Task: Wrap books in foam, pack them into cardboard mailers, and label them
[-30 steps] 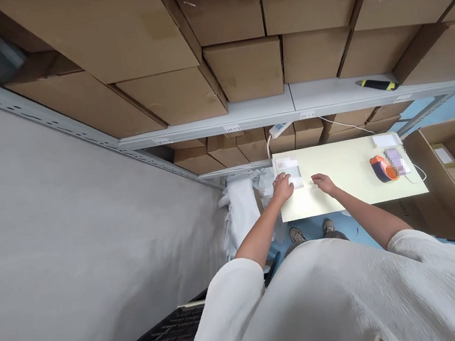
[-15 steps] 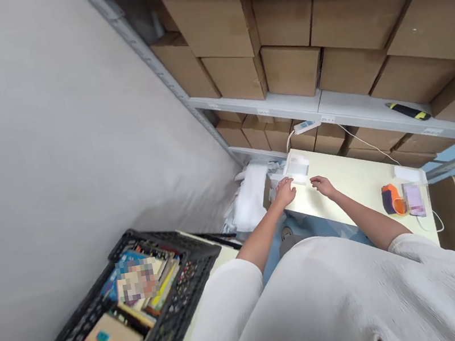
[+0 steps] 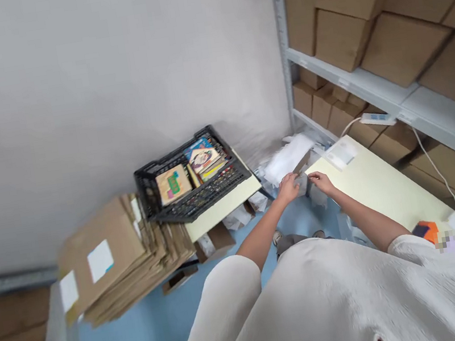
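My left hand [image 3: 288,188] is in the air over the gap beside the pale table [image 3: 377,175], its fingers loosely bent and apart. Close to the table's left corner hovers my right hand [image 3: 321,183], fingers pointing left and slightly curled. I see nothing held in either hand. A clear plastic bag or sheet with white paper [image 3: 342,153] lies on the table's far left corner, beyond my right hand. Behind my left hand is an open cardboard box [image 3: 302,164] with white material around it.
A black crate [image 3: 199,207] of books stands on another pale table to the left. Flattened cardboard [image 3: 123,250] is stacked beside it. Shelves with brown boxes [image 3: 404,44] rise at the right. An orange and purple tape dispenser-like object [image 3: 426,232] lies on the right table.
My view has swung left, bringing the crate and cardboard stack further into sight. My hands have moved from near the plastic-and-paper sheet to the table's left end; the sheet stays on the table.
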{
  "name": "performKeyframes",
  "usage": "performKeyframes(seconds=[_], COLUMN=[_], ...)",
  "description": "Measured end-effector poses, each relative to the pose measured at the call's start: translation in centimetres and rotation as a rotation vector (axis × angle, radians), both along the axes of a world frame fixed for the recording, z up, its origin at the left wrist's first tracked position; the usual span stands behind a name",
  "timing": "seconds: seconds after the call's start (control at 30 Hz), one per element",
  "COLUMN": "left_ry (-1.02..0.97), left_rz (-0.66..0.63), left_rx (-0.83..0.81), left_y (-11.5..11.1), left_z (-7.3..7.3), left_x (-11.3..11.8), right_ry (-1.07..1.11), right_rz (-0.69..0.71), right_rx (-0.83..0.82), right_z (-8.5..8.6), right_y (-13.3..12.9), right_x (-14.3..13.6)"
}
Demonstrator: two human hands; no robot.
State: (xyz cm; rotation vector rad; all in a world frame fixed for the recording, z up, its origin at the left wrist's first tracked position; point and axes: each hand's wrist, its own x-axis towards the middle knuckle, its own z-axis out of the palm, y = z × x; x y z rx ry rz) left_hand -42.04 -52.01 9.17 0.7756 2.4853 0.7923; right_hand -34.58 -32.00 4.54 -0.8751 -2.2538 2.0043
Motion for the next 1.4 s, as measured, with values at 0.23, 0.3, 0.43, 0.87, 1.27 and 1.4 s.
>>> performKeyframes(seconds=[0.23,0.3,0.43,0.87,1.27,1.4], left_ry=[0.061,0.088,0.123,0.171,0.299,0.321], left_rz=[0.279,0.346,0.458,0.675,0.789,0.793], left_rx=[0.078,0.106,0.135,0.156,-0.135,-0.246], left_y=[-11.8,-15.5,-22.7,-49.3,-65.1,-67.0], left_z=[1.0,1.2,1.4,1.1,4.3,4.4], left_x=[1.8,2.7,4.6,11.8,7.5,6.3], right_ry=[0.052,0.091,0.153,0.219,0.479,0.378], right_rz=[0.312,0.385,0.498,0.746,0.944,0.967], right_rx=[0.016,0.027,0.053,0.125,0.552,0.711], right_z=[1.2,1.5,2.1,1.8,6.0,6.5], right_y=[-10.7,-14.5,-22.3,-49.6,-65.1,-66.5], right_x=[-5.0,-5.7,-6.2,-3.0,-8.5,-9.6])
